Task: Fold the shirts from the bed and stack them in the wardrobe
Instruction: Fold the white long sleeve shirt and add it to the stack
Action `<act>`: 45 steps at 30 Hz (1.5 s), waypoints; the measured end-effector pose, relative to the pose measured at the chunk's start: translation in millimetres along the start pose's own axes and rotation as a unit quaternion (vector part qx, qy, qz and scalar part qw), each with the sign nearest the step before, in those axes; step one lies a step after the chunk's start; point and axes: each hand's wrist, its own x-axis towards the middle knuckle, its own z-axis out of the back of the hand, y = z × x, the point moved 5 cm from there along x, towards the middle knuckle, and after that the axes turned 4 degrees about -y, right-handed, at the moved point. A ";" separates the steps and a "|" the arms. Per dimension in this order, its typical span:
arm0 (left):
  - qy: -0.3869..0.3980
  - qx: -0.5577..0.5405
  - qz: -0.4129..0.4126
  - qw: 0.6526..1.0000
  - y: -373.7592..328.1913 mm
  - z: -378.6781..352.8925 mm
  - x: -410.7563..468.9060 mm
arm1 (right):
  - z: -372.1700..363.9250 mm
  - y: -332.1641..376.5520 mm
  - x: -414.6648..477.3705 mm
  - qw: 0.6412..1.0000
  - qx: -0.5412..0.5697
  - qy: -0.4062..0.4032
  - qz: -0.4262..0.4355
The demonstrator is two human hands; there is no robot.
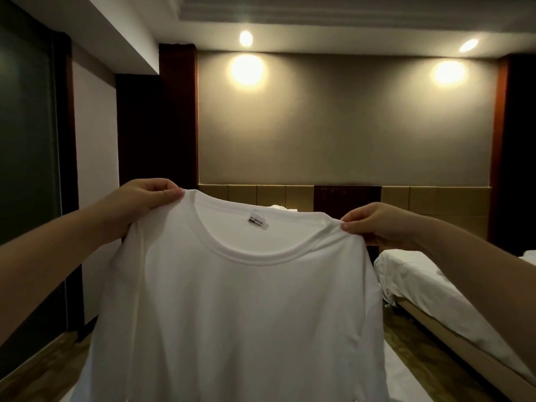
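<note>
A person holds a white shirt [232, 300] up in the air with both arms stretched forward. The left hand [145, 201] pinches the shirt's left shoulder, thumb and fingers curled tightly over the bunched fabric. The right hand [377, 224] pinches the other shoulder the same way, and it sits a little lower than the left hand, so the shirt hangs on a slight tilt. Between the two hands the round neckline [249, 250] faces the person, with a small label [257, 223] sewn inside the back of the collar. The body of the shirt drops straight down from both hands and fills the lower middle of the view, its hem out of sight. A long sleeve hangs down below the left hand along the shirt's edge. Below and beyond the right hand stands a bed [429, 291] with rumpled white sheets. Behind the hands runs a padded headboard [261, 195] in tan squares, and a bit of white cloth peeks above the shirt's collar. High above the hands, two ceiling lights [246, 38] cast bright round spots on a grey wall [348, 126]. Beyond the left hand stands a dark glass panel [26, 140] beside a dark wooden frame.
</note>
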 end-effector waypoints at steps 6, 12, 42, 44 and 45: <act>-0.010 -0.072 -0.002 0.997 -4.3 1.3 1.6 | 2.0 11.7 3.2 0.966 0.251 -0.064 0.025; -0.004 -0.062 -0.004 0.998 -6.7 0.4 0.8 | -0.2 21.2 1.4 0.970 0.236 -0.058 0.028; -0.073 -0.128 0.195 0.970 25.9 -40.9 -32.3 | -28.9 4.9 -17.5 0.985 0.137 -0.075 -0.073; -0.071 -0.233 0.230 0.942 29.0 -62.0 -45.4 | -49.6 -2.2 -23.0 0.949 0.264 -0.142 -0.095; -0.071 -0.278 0.237 0.928 26.9 -74.5 -53.8 | -64.4 -3.6 -26.9 0.932 0.312 -0.155 -0.100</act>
